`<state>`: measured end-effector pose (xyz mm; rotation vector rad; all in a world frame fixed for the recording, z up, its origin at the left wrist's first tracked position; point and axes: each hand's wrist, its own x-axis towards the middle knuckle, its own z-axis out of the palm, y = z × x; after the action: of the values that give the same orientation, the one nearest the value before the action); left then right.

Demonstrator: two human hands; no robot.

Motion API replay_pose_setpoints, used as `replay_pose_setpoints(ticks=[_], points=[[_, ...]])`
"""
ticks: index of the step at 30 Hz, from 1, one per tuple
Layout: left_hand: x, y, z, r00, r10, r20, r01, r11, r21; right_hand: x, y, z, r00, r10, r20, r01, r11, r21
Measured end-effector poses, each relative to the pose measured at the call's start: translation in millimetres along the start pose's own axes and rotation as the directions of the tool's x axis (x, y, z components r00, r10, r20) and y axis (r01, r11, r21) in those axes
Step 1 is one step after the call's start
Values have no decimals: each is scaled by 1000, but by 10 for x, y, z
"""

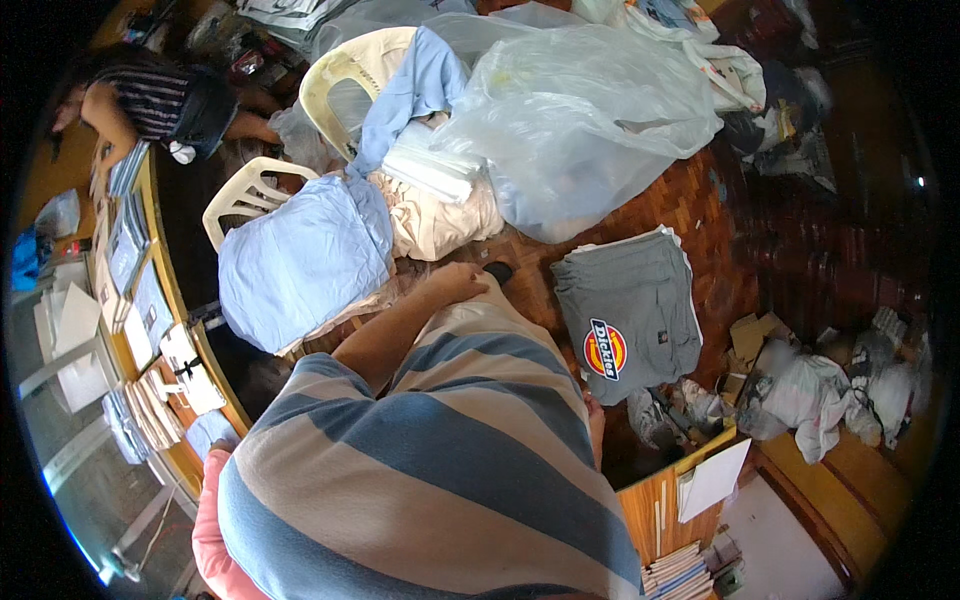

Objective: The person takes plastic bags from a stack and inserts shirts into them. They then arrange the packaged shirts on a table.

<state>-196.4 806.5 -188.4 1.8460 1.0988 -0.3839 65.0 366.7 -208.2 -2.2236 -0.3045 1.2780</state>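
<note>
While the left hand (462, 283) lies on the leg (502, 313), floor (532, 290) opens rightward to grey trousers (640, 290); right hand (595, 420) apart, grips unclear.

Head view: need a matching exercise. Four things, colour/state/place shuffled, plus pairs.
Things
1. Left hand
2. Labelled stack
3. Big plastic bag
4. Shirt

Descriptions
A. Blue and beige stripes
B. Bare, near the picture's centre
C. Translucent, in the upper part of the picture
D. Grey

Pairs: 1-B, 2-D, 3-C, 4-A
</note>
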Motion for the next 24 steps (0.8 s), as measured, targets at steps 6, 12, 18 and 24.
replay_pose_setpoints(ticks=[6, 12, 18, 24], points=[[388, -35, -222, 991, 130, -39, -135, 970, -202, 120, -86, -161, 996, 23, -91, -16, 997, 80], [557, 1270, -1814, 50, 567, -822, -278, 799, 533, 84, -229, 97, 985, 77, -152, -55, 987, 148], [1064, 1629, -1386, 866, 501, 12, -489, 851, -192, -118, -108, 300, 980, -30, -195, 53, 992, 111], [-419, 2493, -139, 293, 923, 251, -955, 295, 34, -462, 74, 480, 968, 159, -193, -119, 972, 204]])
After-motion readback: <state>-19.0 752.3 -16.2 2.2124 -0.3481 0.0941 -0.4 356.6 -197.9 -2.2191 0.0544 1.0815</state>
